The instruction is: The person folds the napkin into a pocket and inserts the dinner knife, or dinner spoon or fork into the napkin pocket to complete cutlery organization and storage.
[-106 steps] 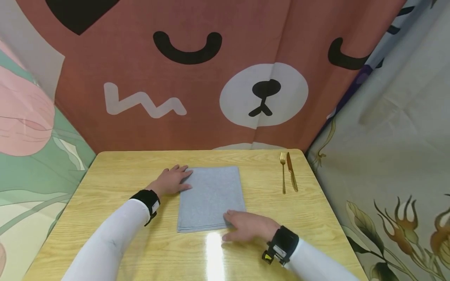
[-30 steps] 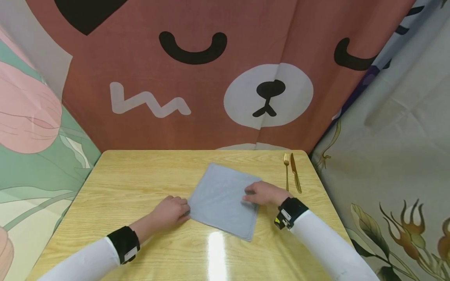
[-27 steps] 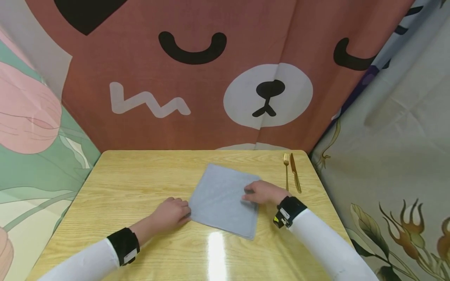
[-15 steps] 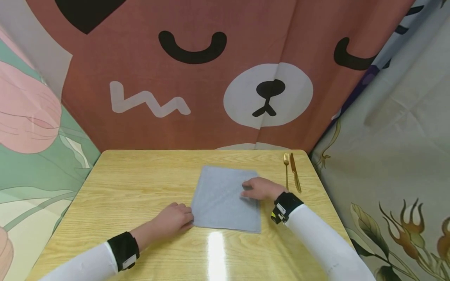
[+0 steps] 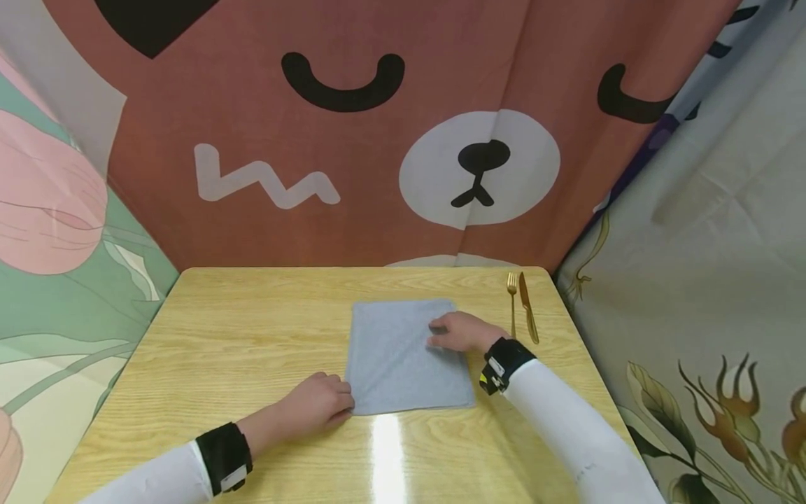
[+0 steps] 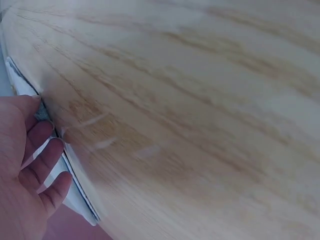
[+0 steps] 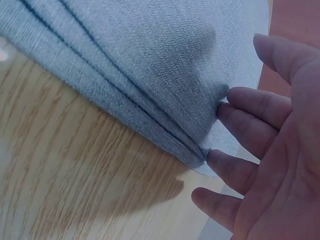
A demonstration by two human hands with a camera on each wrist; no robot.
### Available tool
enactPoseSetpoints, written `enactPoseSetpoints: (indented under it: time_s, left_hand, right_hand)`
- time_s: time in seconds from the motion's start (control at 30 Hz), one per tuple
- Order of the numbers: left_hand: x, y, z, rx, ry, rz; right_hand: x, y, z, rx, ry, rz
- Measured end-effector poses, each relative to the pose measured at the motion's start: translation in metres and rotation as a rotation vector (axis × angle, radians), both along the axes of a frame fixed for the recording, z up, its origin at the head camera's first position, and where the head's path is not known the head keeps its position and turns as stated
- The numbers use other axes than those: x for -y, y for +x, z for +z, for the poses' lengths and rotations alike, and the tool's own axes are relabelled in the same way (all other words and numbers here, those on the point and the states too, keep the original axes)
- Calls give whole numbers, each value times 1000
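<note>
A folded grey-blue cloth napkin lies in the middle of the wooden table, its sides now nearly square with the table in the head view. My left hand pinches its near left corner; the left wrist view shows thumb and fingers at the napkin's edge. Over the napkin's right side is my right hand, palm down. In the right wrist view its fingers are loosely bent and spread, with fingertips touching the cloth beside its layered folded edges.
A gold fork and a gold knife lie side by side at the table's far right, just beyond my right hand. Patterned curtains hang behind and on both sides of the table.
The napkin has turned counterclockwise from a slant to nearly square. My left hand has moved right and nearer to me; my right hand has shifted slightly left and away. Fork and knife stayed put.
</note>
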State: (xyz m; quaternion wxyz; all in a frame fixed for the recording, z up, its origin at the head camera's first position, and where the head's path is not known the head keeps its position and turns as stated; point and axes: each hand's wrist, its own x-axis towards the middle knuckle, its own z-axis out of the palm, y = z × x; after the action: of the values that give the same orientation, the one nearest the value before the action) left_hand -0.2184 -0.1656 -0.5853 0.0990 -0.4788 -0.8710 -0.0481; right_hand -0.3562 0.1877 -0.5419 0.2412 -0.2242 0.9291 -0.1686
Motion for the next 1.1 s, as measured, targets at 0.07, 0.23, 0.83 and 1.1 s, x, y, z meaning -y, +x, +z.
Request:
enactPoseSetpoints:
  time_s: [0.07, 0.23, 0.83, 1.1]
  left_hand:
    - [-1, 1, -1, 4, 5, -1]
    - [-3, 2, -3, 22, -2, -7]
    - [0, -15, 7, 224, 85, 218]
    - [8, -43, 11, 479, -102, 375]
  right_hand:
    - [1, -1, 1, 6, -2, -6]
    - [6, -2, 2, -1, -7, 10]
    - [26, 13, 0, -81, 29, 74]
    - [23, 30, -3, -61, 66, 90]
